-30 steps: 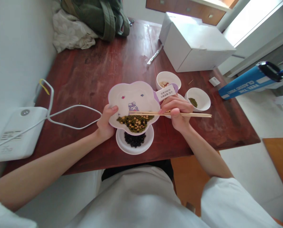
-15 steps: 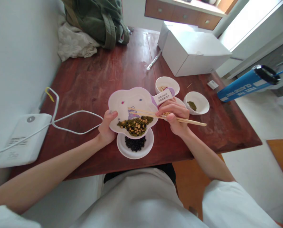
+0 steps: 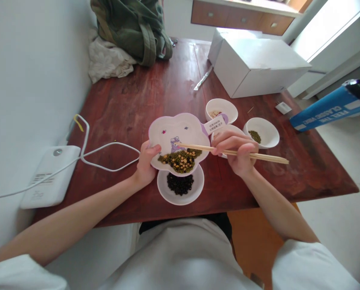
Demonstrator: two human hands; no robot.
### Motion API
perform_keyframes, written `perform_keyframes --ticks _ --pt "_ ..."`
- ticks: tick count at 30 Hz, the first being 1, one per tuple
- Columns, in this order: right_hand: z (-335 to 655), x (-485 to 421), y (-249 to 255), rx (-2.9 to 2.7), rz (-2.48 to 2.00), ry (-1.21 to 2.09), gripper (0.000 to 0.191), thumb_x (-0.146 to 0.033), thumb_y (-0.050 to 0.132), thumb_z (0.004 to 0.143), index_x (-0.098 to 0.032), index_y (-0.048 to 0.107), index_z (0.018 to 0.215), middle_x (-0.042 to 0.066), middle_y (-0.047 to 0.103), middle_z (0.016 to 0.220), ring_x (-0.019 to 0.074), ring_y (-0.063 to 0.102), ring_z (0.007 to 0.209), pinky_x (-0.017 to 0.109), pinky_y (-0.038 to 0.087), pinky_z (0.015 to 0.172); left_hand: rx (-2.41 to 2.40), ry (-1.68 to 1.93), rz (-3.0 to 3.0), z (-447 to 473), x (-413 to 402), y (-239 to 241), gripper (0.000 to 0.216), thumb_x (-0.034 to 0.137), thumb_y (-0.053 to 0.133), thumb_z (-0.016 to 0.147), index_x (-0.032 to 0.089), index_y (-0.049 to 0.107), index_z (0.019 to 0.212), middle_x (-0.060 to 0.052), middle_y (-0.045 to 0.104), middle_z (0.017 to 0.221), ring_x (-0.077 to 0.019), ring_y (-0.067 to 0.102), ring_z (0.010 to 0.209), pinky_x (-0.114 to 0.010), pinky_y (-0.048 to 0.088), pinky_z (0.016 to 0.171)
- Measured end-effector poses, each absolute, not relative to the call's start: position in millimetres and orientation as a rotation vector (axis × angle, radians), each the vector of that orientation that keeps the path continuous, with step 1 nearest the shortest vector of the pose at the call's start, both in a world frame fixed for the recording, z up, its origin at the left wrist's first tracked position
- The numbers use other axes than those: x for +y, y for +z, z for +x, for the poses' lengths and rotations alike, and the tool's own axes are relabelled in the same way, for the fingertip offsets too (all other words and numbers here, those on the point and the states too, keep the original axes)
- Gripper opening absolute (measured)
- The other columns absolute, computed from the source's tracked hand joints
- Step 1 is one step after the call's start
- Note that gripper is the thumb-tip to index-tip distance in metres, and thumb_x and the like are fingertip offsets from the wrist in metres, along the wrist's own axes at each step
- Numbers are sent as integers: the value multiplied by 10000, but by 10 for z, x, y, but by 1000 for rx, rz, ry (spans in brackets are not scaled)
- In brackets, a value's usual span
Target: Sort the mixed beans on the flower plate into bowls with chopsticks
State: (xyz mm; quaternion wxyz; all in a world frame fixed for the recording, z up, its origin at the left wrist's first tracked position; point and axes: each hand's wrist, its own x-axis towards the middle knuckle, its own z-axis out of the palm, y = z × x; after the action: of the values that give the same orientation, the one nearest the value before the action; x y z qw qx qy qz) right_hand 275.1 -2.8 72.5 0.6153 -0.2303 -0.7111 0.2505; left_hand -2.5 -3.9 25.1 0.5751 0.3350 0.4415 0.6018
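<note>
The right hand (image 3: 238,155) is gripping a pair of wooden chopsticks (image 3: 228,152), and compared with half a second ago it is sitting a little further right of the flower-shaped plate (image 3: 170,131), with the sticks lying flatter. A moment before, their tips were dipping toward the cartoon print in the middle of the plate; now they are hovering just above the far edge of the heap of mixed green and yellow beans (image 3: 180,158), close together, and I cannot tell whether a bean is pinched between them. Judging from that, the person is lining the tips up over the pile rather than carrying anything away from it.

The chopsticks' long axis is running nearly level across the picture, tips pointing left toward the plate's centre, blunt ends sticking out well to the right of the right hand and dropping slightly.

The left hand (image 3: 147,164) is clasping the plate's left rim, thumb on top, holding it tilted toward the person so the beans are gathering at the near lobe. The plate is hanging just over a small white bowl of black beans (image 3: 180,184) on the counter (image 3: 143,96). To the plate's right, a white bowl with a few green beans (image 3: 261,133) is standing, another bowl (image 3: 221,110) behind it.
</note>
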Motion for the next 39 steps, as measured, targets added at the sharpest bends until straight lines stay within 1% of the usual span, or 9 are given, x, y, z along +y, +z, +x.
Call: perform_keyframes --ticks 5,8,11,14,17,20,24,31,39 --pt "2832 -14 842 -1614 -516 499 701 -654 581 1283 -276 957 828 70 846 759 231 771 629 427 622 621 1021 1417 818 -23 -41 236 412 605 954 778 230 893 938 -49 862 848 -337 839 867 -396 643 714" --pt "2906 -27 977 -1630 -541 490 696 -641 610 1276 -268 939 789 78 826 731 236 781 630 420 627 603 1017 1441 829 -26 -51 228 404 604 962 787 233 872 918 -33 843 825 -299 794 799 -387 625 713" --pt "2961 -93 1182 -1786 -560 501 678 -611 599 1286 -263 940 815 87 841 759 224 780 635 400 617 586 991 1422 870 -46 -51 202 428 641 933 818 236 826 904 -35 816 813 -301 779 795 -396 612 721" --pt "2975 -177 1435 -1952 -605 536 506 -520 716 1256 -254 952 896 76 862 792 203 778 638 362 610 574 1022 1407 900 -71 -45 165 446 663 924 815 244 793 900 -42 817 854 -302 779 855 -394 615 762" --pt "2978 -210 1623 -2050 -665 539 231 -386 958 1114 -249 945 929 52 884 827 194 808 687 323 631 616 1036 1406 859 -76 -39 145 455 650 957 768 249 799 914 -34 801 852 -292 768 870 -386 622 777" --pt "3000 -176 1651 -2090 -677 545 183 -345 1063 1014 -259 934 918 33 894 846 188 818 698 308 649 644 1013 1425 821 -55 -33 161 438 627 982 737 258 772 848 -11 740 771 -268 722 790 -374 599 719" --pt "3035 -129 1511 -2083 -655 575 188 -346 1067 1011 -263 928 916 24 885 825 184 823 696 299 654 650 987 1440 866 -36 -27 188 452 624 965 769 267 688 761 0 686 709 -253 671 711 -377 562 661" --pt "3029 -213 1352 -2052 -582 554 148 -318 1072 1005 -253 940 984 29 892 829 182 832 691 286 646 629 1017 1448 905 -82 -28 98 469 681 968 827 256 792 916 -45 827 913 -324 822 959 -397 649 811" --pt "2976 -274 1209 -1927 -635 527 156 -367 1067 1010 -280 945 966 16 906 815 193 834 644 305 660 604 1012 1416 874 -92 -29 52 497 692 988 812 248 826 966 -49 861 960 -312 817 945 -399 663 833"
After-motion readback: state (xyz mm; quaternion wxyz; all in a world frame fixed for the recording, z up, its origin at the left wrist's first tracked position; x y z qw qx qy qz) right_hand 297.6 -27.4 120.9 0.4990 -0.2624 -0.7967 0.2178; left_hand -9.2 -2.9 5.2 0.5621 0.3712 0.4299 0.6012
